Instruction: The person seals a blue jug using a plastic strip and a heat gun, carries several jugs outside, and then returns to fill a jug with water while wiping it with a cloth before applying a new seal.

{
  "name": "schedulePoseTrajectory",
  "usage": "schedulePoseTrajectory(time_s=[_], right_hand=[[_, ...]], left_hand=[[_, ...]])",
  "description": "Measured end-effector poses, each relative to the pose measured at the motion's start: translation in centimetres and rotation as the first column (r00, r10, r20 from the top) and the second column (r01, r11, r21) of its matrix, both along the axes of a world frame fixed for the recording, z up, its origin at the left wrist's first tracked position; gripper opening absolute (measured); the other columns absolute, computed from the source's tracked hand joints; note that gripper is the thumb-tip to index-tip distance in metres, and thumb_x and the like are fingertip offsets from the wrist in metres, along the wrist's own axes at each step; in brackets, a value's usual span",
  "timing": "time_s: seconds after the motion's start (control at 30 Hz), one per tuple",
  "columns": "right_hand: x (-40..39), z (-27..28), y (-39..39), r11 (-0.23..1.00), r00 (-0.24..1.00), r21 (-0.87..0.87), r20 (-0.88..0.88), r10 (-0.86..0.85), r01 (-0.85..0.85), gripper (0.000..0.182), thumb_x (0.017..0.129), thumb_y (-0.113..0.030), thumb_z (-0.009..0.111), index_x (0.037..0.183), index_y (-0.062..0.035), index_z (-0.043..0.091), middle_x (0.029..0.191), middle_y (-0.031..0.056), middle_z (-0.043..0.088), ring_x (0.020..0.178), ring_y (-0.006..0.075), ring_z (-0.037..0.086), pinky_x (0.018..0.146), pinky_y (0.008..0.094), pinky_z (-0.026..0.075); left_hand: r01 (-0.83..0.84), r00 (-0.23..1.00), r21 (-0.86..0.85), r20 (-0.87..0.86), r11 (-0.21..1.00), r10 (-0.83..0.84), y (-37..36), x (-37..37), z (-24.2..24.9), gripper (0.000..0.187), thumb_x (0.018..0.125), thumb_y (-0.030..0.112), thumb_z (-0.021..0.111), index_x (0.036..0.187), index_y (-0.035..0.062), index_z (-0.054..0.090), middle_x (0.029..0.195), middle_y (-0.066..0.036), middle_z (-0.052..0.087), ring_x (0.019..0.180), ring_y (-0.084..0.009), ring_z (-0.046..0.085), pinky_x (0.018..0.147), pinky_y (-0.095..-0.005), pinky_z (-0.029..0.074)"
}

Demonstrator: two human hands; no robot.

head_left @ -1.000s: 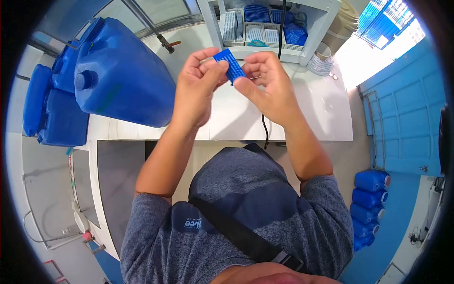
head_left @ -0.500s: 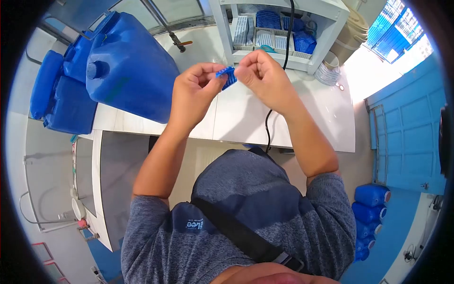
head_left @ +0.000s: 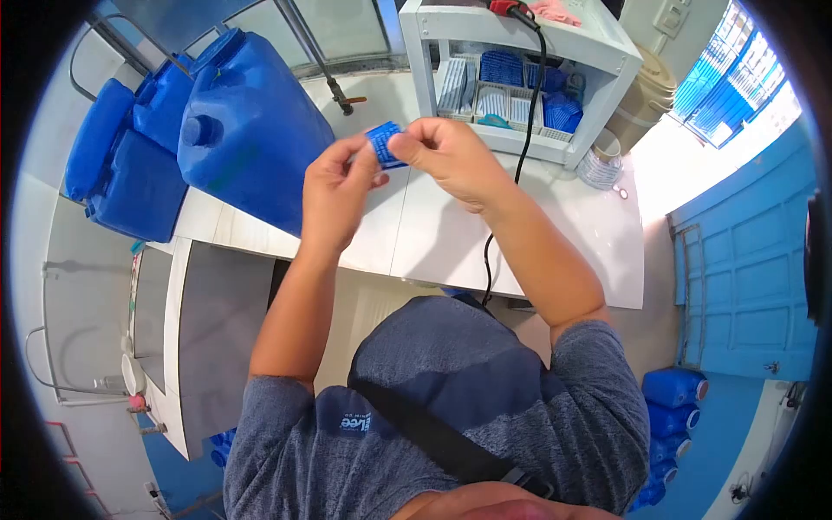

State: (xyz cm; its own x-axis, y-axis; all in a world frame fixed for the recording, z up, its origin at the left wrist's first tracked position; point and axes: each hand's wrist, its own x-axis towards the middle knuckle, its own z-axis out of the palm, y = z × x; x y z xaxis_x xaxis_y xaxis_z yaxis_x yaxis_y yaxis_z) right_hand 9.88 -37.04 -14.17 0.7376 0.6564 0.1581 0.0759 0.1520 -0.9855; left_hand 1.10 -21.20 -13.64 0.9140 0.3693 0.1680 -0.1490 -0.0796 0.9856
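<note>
A small blue piece with white print [head_left: 386, 146] is held up over the white counter, between my two hands. My left hand [head_left: 340, 182] pinches its left side with thumb and fingers. The thumb and forefinger of my right hand [head_left: 451, 160] close on its right edge. The print is too small to read, and part of the piece is hidden behind my fingers.
Large blue jugs [head_left: 251, 130] stand on the counter's left. Behind my hands is a white shelf unit [head_left: 572, 152] with baskets of blue and white packets. A black cable [head_left: 527, 121] runs down across the counter [head_left: 598, 234]. A beige bucket [head_left: 643, 100] stands at the right.
The blue piece has moved left and now shows more of its printed face. My right hand has moved left and its fingers have closed on the edge. The view has shifted slightly.
</note>
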Motion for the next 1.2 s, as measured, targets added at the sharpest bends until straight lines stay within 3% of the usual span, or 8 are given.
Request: schedulePoseTrajectory(time_s=[0.13, 0.27, 0.43, 0.5, 0.53, 0.83, 0.97, 1.2], right_hand=[[0.9, 1.9, 1.7, 0.995, 0.972, -0.1, 0.233, 0.004, 0.02, 0.044, 0.085, -0.046, 0.078, 0.096, -0.0049, 0.067, 0.091, 0.0017, 0.061, 0.085, 0.0108, 0.054, 0.072, 0.0283, 0.045], [9.4, 8.9, 2.1, 0.793, 0.284, 0.164, 0.875, -0.391, 0.587, 0.037, 0.086, -0.045, 0.075, 0.094, -0.0094, 0.074, 0.101, 0.0113, 0.068, 0.094, 0.0218, 0.063, 0.082, 0.0322, 0.047], [19.0, 16.2, 0.0, 0.362, 0.437, -0.374, 0.893, -0.107, 0.854, 0.057, 0.091, -0.052, 0.065, 0.107, 0.002, 0.07, 0.084, 0.0164, 0.072, 0.075, 0.0273, 0.068, 0.069, 0.0424, 0.053], [22.6, 15.0, 0.1, 0.398, 0.839, -0.739, 0.475, -0.265, 0.544, 0.059, 0.091, -0.054, 0.066, 0.107, 0.0028, 0.068, 0.074, 0.0123, 0.069, 0.069, 0.0266, 0.068, 0.067, 0.0444, 0.053], [29.4, 12.1, -0.4, 0.562, 0.811, -0.618, 0.555, -0.182, 0.549, 0.069, 0.078, -0.067, 0.071, 0.103, -0.0026, 0.074, 0.109, 0.0161, 0.071, 0.096, 0.0288, 0.066, 0.086, 0.0409, 0.048], [30.1, 13.6, -3.7, 0.747, 0.882, -0.522, 0.434, -0.183, 0.411, 0.076, 0.076, -0.068, 0.074, 0.111, -0.0012, 0.071, 0.094, 0.0111, 0.068, 0.074, 0.0153, 0.061, 0.074, 0.0291, 0.049], [18.3, 16.3, -5.1, 0.915, 0.906, -0.063, 0.18, -0.383, 0.399, 0.065, 0.09, -0.059, 0.065, 0.109, 0.0035, 0.066, 0.07, 0.009, 0.066, 0.067, 0.026, 0.067, 0.069, 0.0459, 0.055], [10.7, 12.6, -8.9, 0.828, 0.935, 0.456, 0.282, 0.214, -0.327, 0.088, 0.086, -0.049, 0.075, 0.145, 0.0034, 0.037, 0.12, 0.0153, 0.059, 0.093, 0.0139, 0.056, 0.074, 0.0246, 0.052]], left_hand=[[-0.052, 0.998, -0.198, 0.007, 0.979, 0.055, 2.4, -1.6, 0.8, 0.013, 0.096, 0.012, 0.066, 0.106, 0.0032, 0.067, 0.094, -0.002, 0.067, 0.077, -0.0074, 0.061, 0.07, -0.0237, 0.052], [-0.392, 0.902, 0.113, 0.244, 0.913, 0.357, 7.7, -6.1, 5.7, 0.023, 0.092, 0.012, 0.069, 0.108, -0.0028, 0.066, 0.093, -0.003, 0.067, 0.076, -0.0088, 0.06, 0.069, -0.0222, 0.05], [-0.65, 0.759, 0.34, 0.243, 0.68, 0.604, 17.2, -8.4, 10.2, 0.033, 0.089, 0.021, 0.069, 0.11, -0.0036, 0.067, 0.093, -0.005, 0.067, 0.078, -0.0111, 0.061, 0.072, -0.0242, 0.05], [-0.643, 0.763, 0.327, 0.194, 0.693, 0.617, 18.4, -7.9, 10.9, 0.034, 0.089, 0.023, 0.069, 0.11, -0.0035, 0.067, 0.094, -0.006, 0.067, 0.079, -0.0116, 0.062, 0.074, -0.0252, 0.051], [-0.609, 0.79, 0.323, 0.17, 0.724, 0.589, 18.4, -7.6, 11.5, 0.034, 0.089, 0.023, 0.068, 0.11, -0.0033, 0.067, 0.093, -0.006, 0.067, 0.08, -0.0119, 0.062, 0.074, -0.0253, 0.051], [-0.45, 0.847, 0.806, 0.249, 0.385, 0.469, 16.2, -5.7, 13.5, 0.036, 0.083, 0.026, 0.07, 0.105, -0.003, 0.069, 0.081, -0.007, 0.071, 0.075, -0.0142, 0.065, 0.071, -0.0293, 0.052], [-0.314, 0.868, 0.904, 0.15, 0.29, 0.473, 15.8, -6.0, 15.3, 0.035, 0.084, 0.026, 0.069, 0.104, -0.003, 0.07, 0.085, -0.009, 0.072, 0.077, -0.0164, 0.067, 0.073, -0.03, 0.052], [-0.293, 0.92, 0.88, 0.153, 0.373, 0.361, 17.7, -5.9, 14.2, 0.032, 0.087, 0.026, 0.069, 0.105, -0.0012, 0.07, 0.092, -0.016, 0.072, 0.08, -0.0234, 0.07, 0.076, -0.0331, 0.054]])
